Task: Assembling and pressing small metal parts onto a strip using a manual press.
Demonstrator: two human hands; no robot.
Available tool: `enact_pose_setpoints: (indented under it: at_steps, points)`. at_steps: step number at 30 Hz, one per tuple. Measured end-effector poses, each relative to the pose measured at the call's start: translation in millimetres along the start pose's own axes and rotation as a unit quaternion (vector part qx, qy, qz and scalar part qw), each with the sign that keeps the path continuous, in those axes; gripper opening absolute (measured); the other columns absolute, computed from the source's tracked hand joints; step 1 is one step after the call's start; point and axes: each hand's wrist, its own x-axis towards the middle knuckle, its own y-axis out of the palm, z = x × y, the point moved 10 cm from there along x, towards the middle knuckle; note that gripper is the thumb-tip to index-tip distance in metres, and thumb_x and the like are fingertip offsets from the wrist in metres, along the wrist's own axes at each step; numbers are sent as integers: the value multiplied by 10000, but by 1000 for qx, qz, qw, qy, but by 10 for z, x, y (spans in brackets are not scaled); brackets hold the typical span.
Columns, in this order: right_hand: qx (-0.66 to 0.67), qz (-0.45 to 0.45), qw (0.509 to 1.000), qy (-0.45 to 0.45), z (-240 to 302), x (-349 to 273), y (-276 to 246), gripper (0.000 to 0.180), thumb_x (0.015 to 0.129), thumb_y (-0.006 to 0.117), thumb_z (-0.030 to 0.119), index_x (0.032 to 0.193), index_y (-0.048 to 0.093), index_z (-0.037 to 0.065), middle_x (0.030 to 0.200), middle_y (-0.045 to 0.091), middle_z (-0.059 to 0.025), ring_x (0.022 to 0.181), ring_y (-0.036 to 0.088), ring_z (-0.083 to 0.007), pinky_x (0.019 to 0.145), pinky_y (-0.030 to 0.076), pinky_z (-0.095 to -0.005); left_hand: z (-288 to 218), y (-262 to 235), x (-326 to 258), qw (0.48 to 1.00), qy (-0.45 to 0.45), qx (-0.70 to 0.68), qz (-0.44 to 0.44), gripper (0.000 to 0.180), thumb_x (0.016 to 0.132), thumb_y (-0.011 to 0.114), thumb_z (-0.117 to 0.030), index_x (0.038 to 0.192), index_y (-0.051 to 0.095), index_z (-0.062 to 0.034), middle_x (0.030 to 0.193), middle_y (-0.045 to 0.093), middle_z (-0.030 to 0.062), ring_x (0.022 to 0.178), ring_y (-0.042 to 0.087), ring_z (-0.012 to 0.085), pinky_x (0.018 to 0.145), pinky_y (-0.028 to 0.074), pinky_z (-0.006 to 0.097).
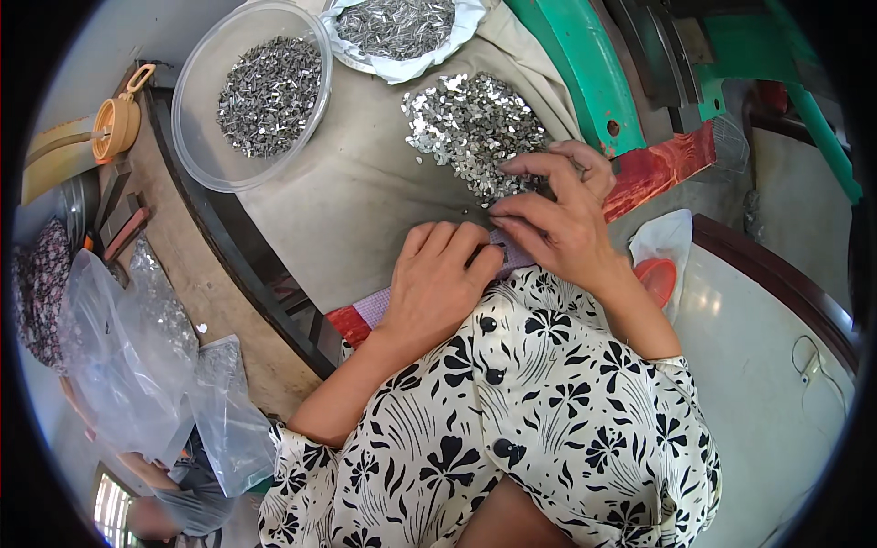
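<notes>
A heap of small shiny silver metal pieces (484,123) lies on the cloth-covered work surface (356,164). My right hand (571,219) rests at the heap's near right side. Its thumb and index finger come together just below the heap, and whatever they pinch is too small to make out; the other fingers arch over the pieces. Curled up at the near edge of the cloth is my left hand (438,274), its thumb against the fingers. What it may hold is hidden. One tiny dark piece lies on the cloth between both hands.
Beyond the heap stand a clear round tub (187,128) of small grey metal pieces and a bag-lined bowl (406,68) of thin metal pieces. Green machine framing (585,68) rises at the far right. Plastic bags (128,356) hang at left, where another person (187,498) shows.
</notes>
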Motion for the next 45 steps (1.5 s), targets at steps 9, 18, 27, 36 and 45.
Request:
enact_pose_setpoints:
  at_steps: [9,18,27,36,45]
  points:
    - [-30,54,996,-57,187,190,232,158,660,791,196,803,724,206,1230,618,54,1211,454,-300,984,285,-423,106,-200,-117,999,-34,-10,-30,320,797,722,-243,1052,605,-89,1032,579,58,940,566,254,845,412,385]
    - [15,31,999,-8,50,-97,-73,183,658,825,202,798,709,177,1187,644,-14,1186,451,-308,1029,275,-436,312,-357,-337,995,-93,-14,-30,319,736,778,-189,1015,650,-104,1021,590,37,931,573,252,821,410,386]
    - [-1,31,1000,-1,106,-416,13,232,625,853,215,832,750,188,1146,659,-18,1161,474,-298,1007,307,-424,180,-288,-281,998,-34,-9,-54,274,692,812,-115,940,695,-123,965,616,6,885,580,223,760,401,362]
    - [-16,-1,1000,-8,145,-439,-70,196,663,821,254,847,758,228,1144,646,48,1162,474,-287,959,303,-408,226,-318,-283,997,-59,-18,-55,203,735,760,-135,924,690,-105,971,599,5,921,576,206,816,414,359]
    - [-65,61,995,-47,330,-284,98,189,646,837,197,791,716,194,1180,639,61,1188,445,-280,949,294,-424,168,-258,-232,999,-23,-16,-30,193,736,748,-116,917,685,-101,979,603,11,938,578,205,832,412,359]
